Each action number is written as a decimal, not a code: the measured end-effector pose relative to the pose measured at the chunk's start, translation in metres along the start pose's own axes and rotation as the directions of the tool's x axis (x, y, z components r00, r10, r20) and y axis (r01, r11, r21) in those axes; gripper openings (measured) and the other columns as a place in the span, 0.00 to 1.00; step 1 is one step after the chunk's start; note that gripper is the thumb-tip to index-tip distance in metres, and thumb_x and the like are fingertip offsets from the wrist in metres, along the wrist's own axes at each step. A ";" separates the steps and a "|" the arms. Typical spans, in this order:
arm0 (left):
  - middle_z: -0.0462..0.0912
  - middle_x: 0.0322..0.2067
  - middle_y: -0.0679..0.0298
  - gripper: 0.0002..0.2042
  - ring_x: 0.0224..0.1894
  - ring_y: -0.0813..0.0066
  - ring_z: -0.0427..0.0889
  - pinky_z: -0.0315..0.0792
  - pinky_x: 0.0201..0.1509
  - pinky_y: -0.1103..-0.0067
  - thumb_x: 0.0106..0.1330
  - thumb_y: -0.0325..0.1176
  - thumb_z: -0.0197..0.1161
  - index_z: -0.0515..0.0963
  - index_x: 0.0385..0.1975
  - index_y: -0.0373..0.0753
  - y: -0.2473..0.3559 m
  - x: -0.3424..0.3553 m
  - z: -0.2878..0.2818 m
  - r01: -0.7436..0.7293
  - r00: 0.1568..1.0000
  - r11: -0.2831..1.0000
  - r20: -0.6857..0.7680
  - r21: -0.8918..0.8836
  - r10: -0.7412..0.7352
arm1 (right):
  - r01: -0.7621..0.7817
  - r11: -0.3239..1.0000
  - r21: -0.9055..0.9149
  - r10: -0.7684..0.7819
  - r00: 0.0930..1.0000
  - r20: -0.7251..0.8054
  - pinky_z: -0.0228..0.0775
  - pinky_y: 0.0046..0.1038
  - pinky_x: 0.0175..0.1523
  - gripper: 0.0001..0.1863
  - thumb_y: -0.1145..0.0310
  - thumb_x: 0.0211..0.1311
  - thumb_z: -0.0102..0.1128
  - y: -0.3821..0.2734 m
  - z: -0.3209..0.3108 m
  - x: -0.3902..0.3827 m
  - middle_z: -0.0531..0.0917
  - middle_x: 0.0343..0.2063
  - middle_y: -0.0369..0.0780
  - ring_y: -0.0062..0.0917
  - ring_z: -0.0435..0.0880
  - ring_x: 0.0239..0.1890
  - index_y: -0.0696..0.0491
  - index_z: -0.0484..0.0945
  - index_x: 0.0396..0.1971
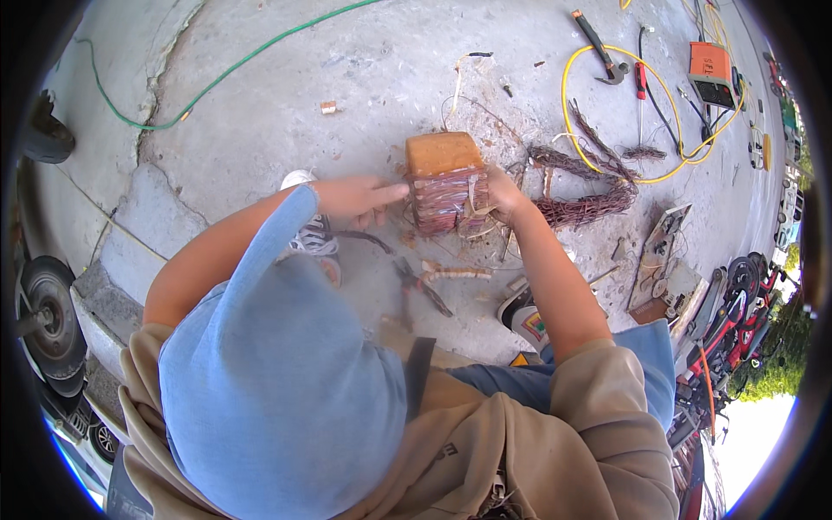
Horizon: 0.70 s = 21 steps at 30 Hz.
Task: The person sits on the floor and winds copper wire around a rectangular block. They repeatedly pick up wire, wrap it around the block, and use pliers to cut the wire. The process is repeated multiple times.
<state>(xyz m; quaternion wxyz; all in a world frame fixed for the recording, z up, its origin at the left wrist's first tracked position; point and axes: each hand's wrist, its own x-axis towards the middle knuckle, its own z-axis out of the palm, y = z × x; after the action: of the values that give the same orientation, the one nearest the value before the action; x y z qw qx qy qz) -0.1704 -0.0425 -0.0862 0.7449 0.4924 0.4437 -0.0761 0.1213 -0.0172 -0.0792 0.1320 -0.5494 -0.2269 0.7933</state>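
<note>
A block wound with reddish-brown wire (446, 208) stands on the concrete between my hands, its orange-brown end (442, 153) facing away from me. Against its right side my right hand (501, 195) has its fingers curled, gripping the edge by some pale strips; the fingertips are partly hidden. My left hand (357, 198) is at the left side, slightly blurred, with a finger stretched out to the windings and the others loosely bent, holding nothing I can see. Pliers (423, 289) with dark, red-marked handles lie on the floor nearer me, between my shoes.
Right of the block lies a bundle of stripped wire (589, 204). Beyond are a hammer (600, 48), a red-handled screwdriver (640, 82), a looped yellow cable (568, 74) and an orange machine (711, 71). A green hose (260, 43) crosses the far left. Metal scrap (663, 260) lies right.
</note>
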 end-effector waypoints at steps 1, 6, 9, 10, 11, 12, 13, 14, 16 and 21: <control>0.77 0.25 0.60 0.34 0.31 0.69 0.75 0.68 0.36 0.72 0.66 0.65 0.44 0.77 0.32 0.32 0.018 -0.009 -0.005 0.111 0.993 0.986 0.050 -0.121 -0.106 | -0.015 1.000 0.013 0.016 1.000 -0.006 0.79 0.30 0.42 0.19 0.84 0.57 0.55 0.000 0.001 0.001 0.83 0.40 0.46 0.28 0.84 0.37 0.67 0.73 0.50; 0.68 0.15 0.69 0.23 0.18 0.75 0.64 0.60 0.23 0.78 0.67 0.54 0.54 0.74 0.21 0.39 0.004 -0.001 0.019 -0.120 0.836 0.981 -0.548 -0.150 0.019 | -0.007 0.999 0.054 0.009 0.999 -0.045 0.79 0.31 0.43 0.18 0.84 0.58 0.53 0.008 -0.002 0.005 0.82 0.40 0.46 0.29 0.84 0.38 0.67 0.73 0.50; 0.73 0.16 0.60 0.18 0.21 0.62 0.73 0.66 0.28 0.72 0.67 0.48 0.56 0.75 0.23 0.39 -0.005 0.009 0.019 -0.098 0.794 0.900 -0.513 0.424 0.328 | -0.036 0.998 0.059 0.039 0.998 -0.058 0.79 0.31 0.44 0.18 0.83 0.58 0.53 0.008 -0.004 0.001 0.82 0.41 0.47 0.29 0.84 0.39 0.67 0.73 0.50; 0.74 0.18 0.59 0.17 0.23 0.59 0.74 0.68 0.29 0.70 0.66 0.47 0.56 0.76 0.24 0.39 -0.006 0.012 0.023 -0.076 0.785 0.862 -0.503 0.501 0.361 | -0.045 0.997 0.057 0.049 0.997 -0.062 0.79 0.31 0.44 0.18 0.83 0.59 0.53 0.004 0.001 -0.003 0.82 0.41 0.47 0.29 0.84 0.39 0.67 0.73 0.50; 0.75 0.19 0.57 0.16 0.26 0.57 0.76 0.69 0.31 0.68 0.66 0.46 0.56 0.76 0.26 0.40 -0.006 0.018 0.029 -0.052 0.778 0.818 -0.490 0.573 0.394 | -0.064 0.997 0.048 0.067 0.996 -0.063 0.79 0.31 0.44 0.18 0.83 0.58 0.53 0.002 0.004 -0.004 0.82 0.41 0.46 0.29 0.84 0.39 0.67 0.72 0.50; 0.76 0.20 0.55 0.14 0.28 0.55 0.78 0.70 0.33 0.66 0.66 0.45 0.56 0.77 0.27 0.40 -0.003 0.021 0.034 -0.033 0.771 0.768 -0.473 0.639 0.427 | -0.085 0.996 0.038 0.088 0.994 -0.069 0.79 0.31 0.44 0.18 0.84 0.58 0.53 -0.002 0.006 -0.007 0.82 0.41 0.46 0.28 0.84 0.39 0.67 0.72 0.50; 0.77 0.24 0.56 0.14 0.31 0.55 0.78 0.71 0.35 0.66 0.66 0.45 0.56 0.77 0.29 0.41 -0.003 0.021 0.032 -0.065 0.781 0.781 -0.456 0.621 0.427 | -0.106 0.994 0.026 0.108 0.991 -0.076 0.78 0.30 0.44 0.19 0.84 0.58 0.53 -0.006 0.009 -0.011 0.82 0.41 0.46 0.28 0.84 0.40 0.67 0.72 0.50; 0.78 0.27 0.56 0.13 0.33 0.55 0.79 0.72 0.36 0.66 0.66 0.45 0.56 0.78 0.32 0.41 -0.005 0.018 0.029 -0.095 0.791 0.794 -0.439 0.600 0.427 | -0.074 0.993 -0.089 0.067 0.995 -0.073 0.78 0.29 0.45 0.19 0.83 0.58 0.56 -0.008 0.013 -0.020 0.82 0.42 0.45 0.26 0.83 0.40 0.66 0.73 0.51; 0.79 0.35 0.55 0.13 0.39 0.55 0.78 0.72 0.42 0.66 0.65 0.45 0.56 0.78 0.38 0.41 -0.005 0.010 0.028 -0.133 0.714 0.823 -0.522 0.553 0.466 | -0.048 0.993 -0.111 0.040 0.997 -0.065 0.77 0.28 0.46 0.19 0.81 0.59 0.58 -0.003 0.010 -0.019 0.82 0.43 0.44 0.25 0.83 0.40 0.65 0.72 0.52; 0.74 0.49 0.52 0.20 0.52 0.54 0.72 0.65 0.57 0.67 0.65 0.42 0.58 0.73 0.49 0.35 -0.025 -0.024 0.032 0.196 0.333 0.683 -0.703 0.704 0.629 | 0.013 0.987 -0.161 -0.012 1.000 0.006 0.75 0.25 0.48 0.17 0.77 0.59 0.62 0.023 -0.005 -0.007 0.83 0.42 0.41 0.22 0.82 0.41 0.64 0.76 0.49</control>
<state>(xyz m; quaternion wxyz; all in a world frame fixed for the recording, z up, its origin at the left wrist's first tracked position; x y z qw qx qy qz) -0.1793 -0.0888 -0.0812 0.1240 0.7419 0.6376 0.1663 0.1299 -0.0394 -0.0867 0.0914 -0.5548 -0.2939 0.7729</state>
